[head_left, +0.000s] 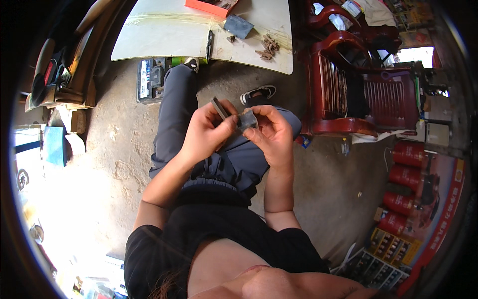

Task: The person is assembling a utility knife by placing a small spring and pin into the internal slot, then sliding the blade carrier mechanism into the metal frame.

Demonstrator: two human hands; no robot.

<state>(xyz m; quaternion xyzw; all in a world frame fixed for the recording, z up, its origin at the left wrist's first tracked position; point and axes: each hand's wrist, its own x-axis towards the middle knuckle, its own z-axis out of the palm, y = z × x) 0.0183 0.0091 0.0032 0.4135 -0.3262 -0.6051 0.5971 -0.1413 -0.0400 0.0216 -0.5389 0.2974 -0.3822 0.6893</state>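
So, packaging and signs first: a big red poster [440, 219] with yellow lettering is laid along the right edge, curving with the lens; red cylinders [406, 174] are stacked just beside it, and a flat tray of small coloured boxes [386, 254] is seen lower right; an orange tray [211, 6] is parked at the far edge of the white board [164, 35], with a dark square pad [238, 26] next to it and a little heap of brown bits [268, 47] nearer the board's right end; a black battery [151, 78] with a white label strip is tucked under the board's near edge on the floor; a blue box [54, 144] is set on the left, washed out by sunlight; a dark red plastic chair [363, 94] is placed to the right.

Now the main bit: a small grey block [247, 120], dull and roughly square, is held up over the lap, between both hands; it's pinched by the right hand [271, 134], fingers curled round its right side; a thin flat grey strip [219, 108] is gripped in the left hand [206, 134], angled up and away, its lower end right beside the block; whether the two are actually touching can't be told. Grey trousers [184, 104] are seen beneath.
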